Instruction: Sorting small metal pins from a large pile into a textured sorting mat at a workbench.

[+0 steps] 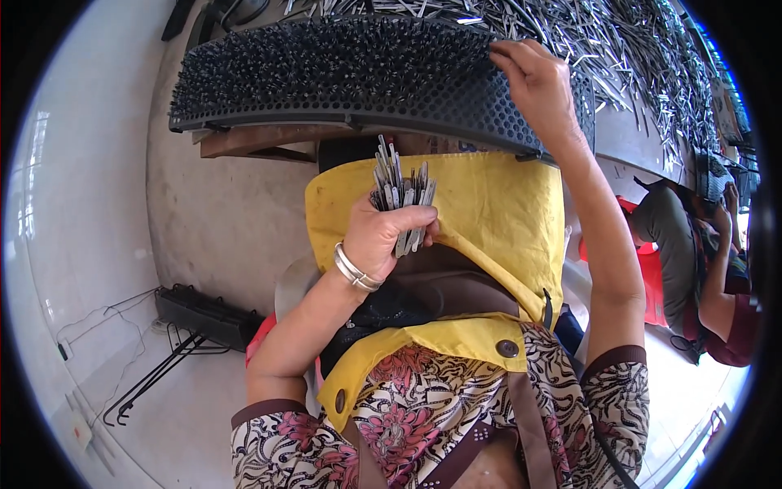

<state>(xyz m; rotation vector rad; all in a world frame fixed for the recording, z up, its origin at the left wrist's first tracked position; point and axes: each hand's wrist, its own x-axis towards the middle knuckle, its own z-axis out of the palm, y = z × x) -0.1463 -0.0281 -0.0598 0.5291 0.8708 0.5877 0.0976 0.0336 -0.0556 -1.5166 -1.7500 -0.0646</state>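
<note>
My left hand (383, 228) is closed round a bundle of thin, flat silver metal strips (399, 183), held upright over my lap with the thumb across the front. My right hand (538, 77) reaches to the right part of a long black perforated rack (456, 118). Its thumb and fingers are pinched together just over the holes. Whatever they hold, if anything, is too small or hidden to make out. Dark upright pieces (326, 65) stand packed in the rack's holes from its left end to near my right fingers; bare holes show along its front and right side.
A big heap of loose metal strips (619, 57) covers the table behind and to the right. Over my lap lies a yellow apron (505, 196). Another person's arm (717, 253) is at work at the right edge. A black case-like object (204, 316) sits on the floor at left.
</note>
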